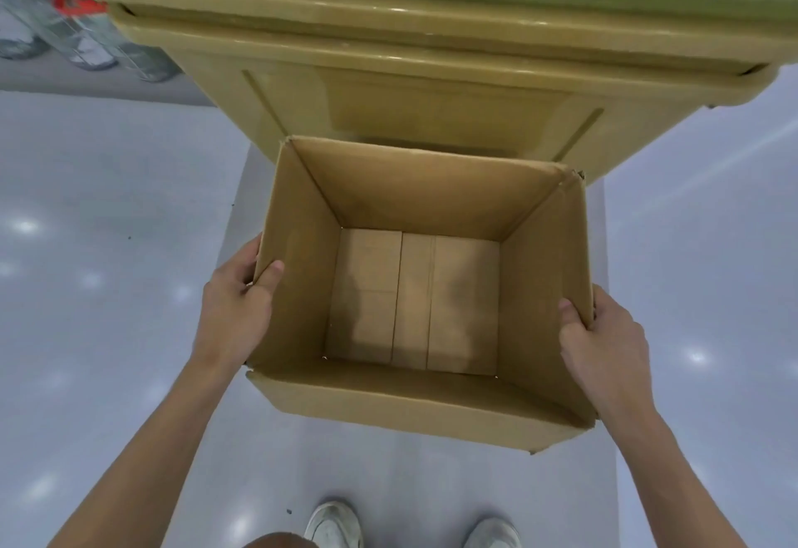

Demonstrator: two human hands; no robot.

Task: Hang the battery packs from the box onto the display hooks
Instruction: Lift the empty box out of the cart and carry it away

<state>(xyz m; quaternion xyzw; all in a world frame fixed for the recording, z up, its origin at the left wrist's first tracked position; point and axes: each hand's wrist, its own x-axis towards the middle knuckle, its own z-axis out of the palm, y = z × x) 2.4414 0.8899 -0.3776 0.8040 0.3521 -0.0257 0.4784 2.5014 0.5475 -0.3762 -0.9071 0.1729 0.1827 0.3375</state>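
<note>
The left hand (235,310) grips the left wall of the cardboard box (410,189) near its front corner, with the thumb hooked over the top edge to the inside and the fingers curled round the outside. The right hand (604,344) clamps the right wall the same way, thumb inside the rim and fingers wrapped behind it. Both forearms reach forward from the bottom of the view, and the box seems to be held between them rather than resting on anything, though its underside is hidden.

The box is open at the top with its flaps turned out. Its inside shows only bare cardboard: the bottom flaps and their seams, with nothing lying on them. No battery packs can be seen in the box, in either hand, or anywhere else in view. The display hooks are out of sight too.

Just beyond the far edge of the box stands a large tan plastic bin (432,115) with a greenish lid. Below lies a pale glossy floor (108,202), a pair of white shoes (334,524) at the near edge, and some clear bottles (86,42) with red tops at the upper left corner.

Judging by the empty box, the unloading appears finished, or nearly so; whether every pack reached a hook cannot be checked from here. What seems left is putting the box away.
</note>
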